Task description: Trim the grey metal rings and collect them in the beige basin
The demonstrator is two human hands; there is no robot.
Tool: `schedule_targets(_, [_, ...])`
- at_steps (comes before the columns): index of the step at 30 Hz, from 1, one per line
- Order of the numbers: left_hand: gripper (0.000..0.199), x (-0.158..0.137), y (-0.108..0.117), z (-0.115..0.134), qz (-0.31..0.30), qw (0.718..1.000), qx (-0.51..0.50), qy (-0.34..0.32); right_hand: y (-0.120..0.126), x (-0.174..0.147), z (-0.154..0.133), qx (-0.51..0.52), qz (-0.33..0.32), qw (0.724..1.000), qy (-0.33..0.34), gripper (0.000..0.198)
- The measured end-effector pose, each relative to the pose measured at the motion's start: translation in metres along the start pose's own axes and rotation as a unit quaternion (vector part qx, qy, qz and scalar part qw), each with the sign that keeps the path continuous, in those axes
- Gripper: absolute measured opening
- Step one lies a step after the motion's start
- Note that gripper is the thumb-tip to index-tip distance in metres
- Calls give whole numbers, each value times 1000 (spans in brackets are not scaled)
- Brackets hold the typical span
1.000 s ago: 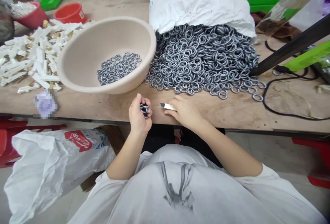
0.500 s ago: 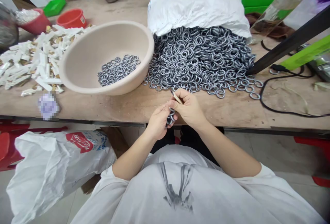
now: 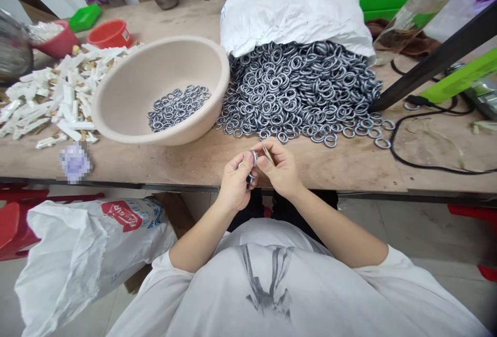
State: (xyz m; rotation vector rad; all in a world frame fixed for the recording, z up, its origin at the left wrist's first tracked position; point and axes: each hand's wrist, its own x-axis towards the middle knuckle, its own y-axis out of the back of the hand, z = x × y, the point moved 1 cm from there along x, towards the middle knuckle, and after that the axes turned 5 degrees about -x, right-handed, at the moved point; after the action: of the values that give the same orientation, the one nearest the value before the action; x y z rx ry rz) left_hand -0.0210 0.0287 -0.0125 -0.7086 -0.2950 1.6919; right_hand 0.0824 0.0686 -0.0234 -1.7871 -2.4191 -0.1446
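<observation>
brown wooden tabletop (image 3: 186,163) lies beyond a white cloth shirt (image 3: 310,275). over its near edge the left hand (image 3: 235,182) is curled around a few glossy grey rings (image 3: 249,177), one upright at its thumb tip, close by the right hand (image 3: 282,171), which pinches a slim pale tool (image 3: 268,155). farther off, a wide beige round bowl (image 3: 130,93) of similar rings stands beside a grey ring heap (image 3: 298,91) at a white plastic sack (image 3: 298,16)

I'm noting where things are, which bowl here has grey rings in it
The large beige basin, left of the ring heap, with grey rings lying inside. No rings show in the smaller red bowls or metal bowl.
</observation>
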Motion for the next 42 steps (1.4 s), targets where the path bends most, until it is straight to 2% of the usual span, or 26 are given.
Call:
schedule_targets(4, [47, -1, -1, 2, -9, 1000, -12, 7, 5, 3, -3, -34, 16, 999, 21, 43])
schedule_targets(7, [44, 0, 1, 6, -23, 999, -31, 18, 14, 5, -11, -89, -9, 995, 53, 37])
schedule_targets(12, [42, 2, 4, 10, -33, 998, -47, 10, 27, 0, -29, -281, -58, 951, 117, 42])
schedule_targets(16, [46, 3, 4, 7, -21, 999, -43, 10, 27, -3, -34, -321, -88, 933, 135, 42])
schedule_targets(26, [47, 2, 5, 7, -21, 1000, -11, -2, 28, -2, -29, -294, -109, 944, 102, 43])
schedule_targets(31, [46, -5, 5, 8, -69, 997, 20, 9, 35, 13, -16, -293, -14, 955, 46, 47])
schedule_targets(33, [45, -4, 6, 8, -50, 999, 15, 3, 33, 13, -17, -252, -18, 965, 71, 40])
schedule_targets(36, [44, -2, 9, 5, -24, 1000, 16, -2, 24, 6, -23, -215, -58, 969, 109, 37])
schedule_targets(40, [44, -2, 14, 2, -50, 998, 43, 0, 13, 4, -24, -123, -89, 988, 25, 41])
schedule_targets(42, [44, -4, 17, 8, -76, 994, 80, -3, 16, 13, -19, -91, -79, 993, -6, 46])
